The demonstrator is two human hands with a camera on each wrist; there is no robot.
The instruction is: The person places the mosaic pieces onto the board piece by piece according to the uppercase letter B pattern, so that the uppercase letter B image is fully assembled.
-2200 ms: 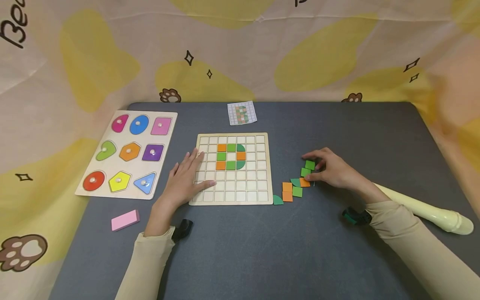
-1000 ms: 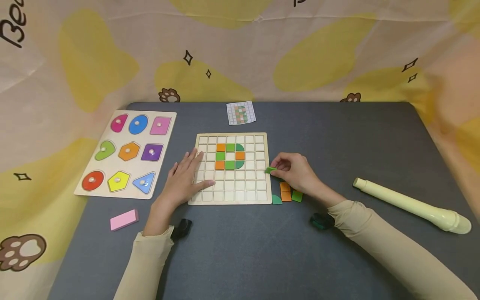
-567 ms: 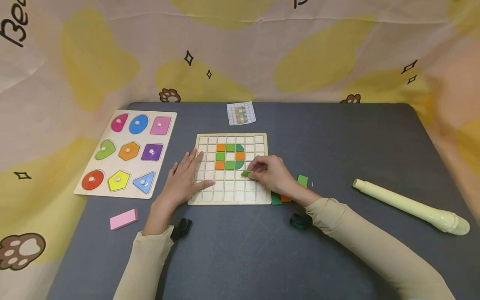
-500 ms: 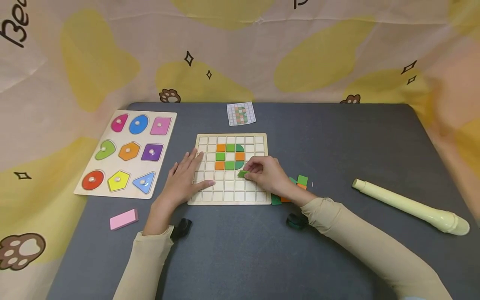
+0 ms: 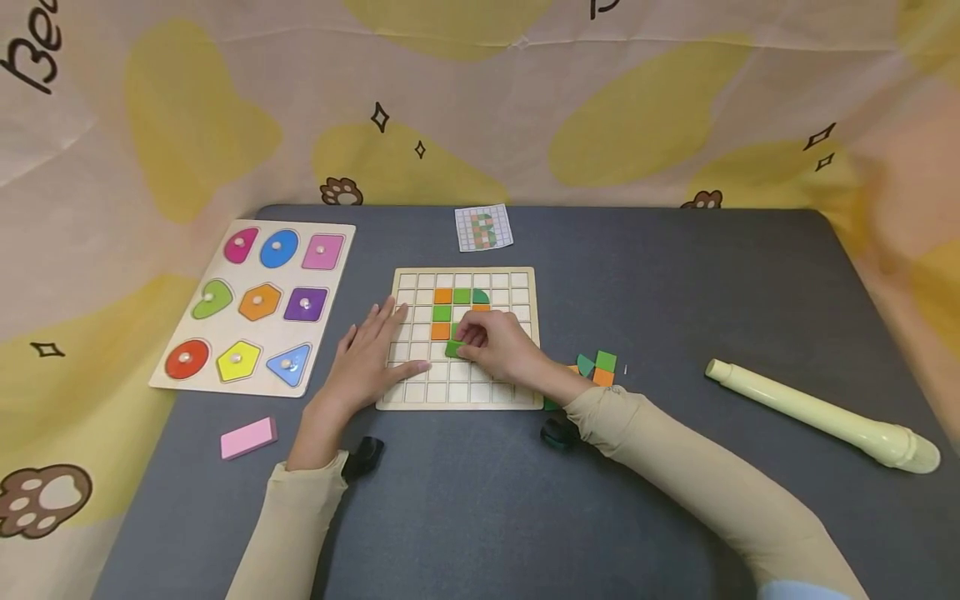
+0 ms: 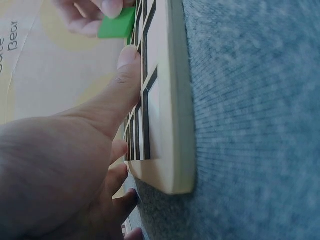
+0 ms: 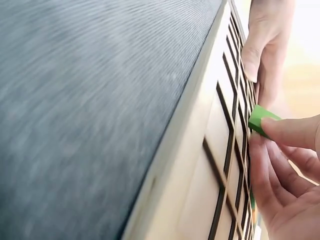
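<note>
My right hand [image 5: 498,346] pinches a green square tile [image 5: 453,348] between thumb and fingers, low over the wooden grid board [image 5: 525,398]. In the right wrist view the green tile [image 7: 260,119] is tilted, its edge right at the grid. My left hand [image 5: 365,358] lies with spread fingers on the board's left side, thumb on the squares, as the left wrist view shows with the thumb [image 6: 112,95]. Orange and green tiles form a pattern in the board's upper middle, including an orange tile [image 5: 443,296] and a rounded dark green tile [image 5: 480,297]. My right hand hides part of it.
Several loose tiles [image 5: 606,362] lie right of the board, partly under my right forearm. A patterned card [image 5: 483,227] sits behind the board. To the left are a knobbed shape puzzle [image 5: 291,267] and a pink block [image 5: 248,438]. A pale yellow tube [image 5: 821,414] lies at right.
My right hand has taken a green tile from the loose ones and carried it left, onto the board below the pattern. My left hand has stayed in place.
</note>
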